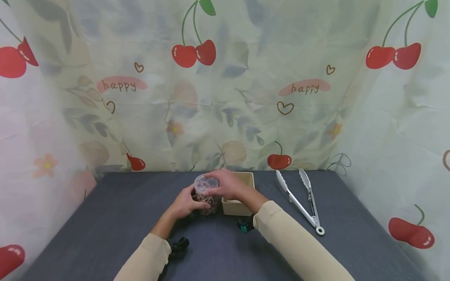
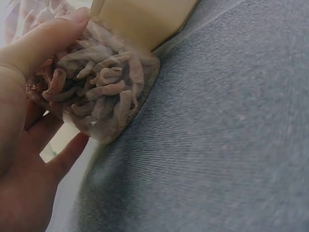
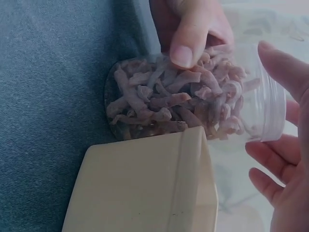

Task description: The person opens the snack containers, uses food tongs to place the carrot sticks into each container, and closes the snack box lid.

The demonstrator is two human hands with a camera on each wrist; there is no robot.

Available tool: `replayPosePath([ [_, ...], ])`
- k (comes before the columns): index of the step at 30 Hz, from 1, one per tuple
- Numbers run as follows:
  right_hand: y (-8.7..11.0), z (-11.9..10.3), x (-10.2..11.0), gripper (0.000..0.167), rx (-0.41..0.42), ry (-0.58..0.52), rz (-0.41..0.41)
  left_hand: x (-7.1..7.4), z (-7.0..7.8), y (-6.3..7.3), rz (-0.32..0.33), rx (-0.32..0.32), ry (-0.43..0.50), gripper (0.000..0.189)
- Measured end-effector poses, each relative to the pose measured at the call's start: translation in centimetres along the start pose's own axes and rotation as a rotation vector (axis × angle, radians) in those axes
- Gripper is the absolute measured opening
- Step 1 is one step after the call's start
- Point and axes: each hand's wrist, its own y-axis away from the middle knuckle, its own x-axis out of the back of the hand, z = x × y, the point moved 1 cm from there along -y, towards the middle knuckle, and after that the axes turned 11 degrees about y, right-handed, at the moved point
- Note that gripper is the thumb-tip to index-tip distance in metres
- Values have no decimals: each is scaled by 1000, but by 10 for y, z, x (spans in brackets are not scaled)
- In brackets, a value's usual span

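Observation:
A clear plastic jar (image 1: pixel 211 202) full of curled, pinkish-brown dried strips (image 3: pixel 164 94) stands upright on the dark cloth. My left hand (image 1: pixel 183 202) grips the jar's side, its thumb across the front and its fingers round the back. Over the translucent lid (image 3: pixel 273 113) my right hand (image 1: pixel 227 185) is placed, with thumb and fingers curled round opposite sides of the rim. The lid sits on the jar's mouth. Right beside the jar is a beige box (image 1: pixel 237 208), open at the top; the right forearm partly covers it.
Metal tongs (image 1: pixel 298 202) lie spread on the right of the dark table (image 1: pixel 105 218), their ring end toward me. A cherry-printed curtain (image 1: pixel 225 97) hangs behind the table and along both sides.

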Motion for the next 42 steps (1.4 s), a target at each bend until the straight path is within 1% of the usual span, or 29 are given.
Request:
replayPosePath([
  [5,1,-6,-2,59,20,62,25,-1,-5,3,61,-24,-55,72],
  [10,1,-8,-2,58,20,105,31,-3,-4,4,117,-43,-81,76],
  [13,-1,-7,-3,58,12,117,35,-3,-4,3,131,-43,-89,78],
  [19,0,-8,-5,60,-22,97,31,-2,-3,2,102,-5,-79,80],
  [23,-1,-6,-5,61,-29,65,27,-3,-4,1,84,5,-61,79],
  [26,0,-4,0,61,-26,18,8,-4,-3,1,66,14,-47,79],
  [29,3,0,8,59,-12,-22,6,-5,1,1,55,27,-48,82],
  [33,10,9,20,51,0,-54,55,-3,9,-1,50,46,-73,87],
  [35,16,15,27,49,-16,-72,74,0,12,0,42,66,-94,91],
  [38,28,28,38,46,-66,-84,90,8,16,4,22,113,-128,98],
  [40,37,40,44,46,-98,-71,104,16,18,7,13,133,-166,100],
  [42,48,53,52,44,-119,-48,130,26,18,11,17,141,-204,97],
])
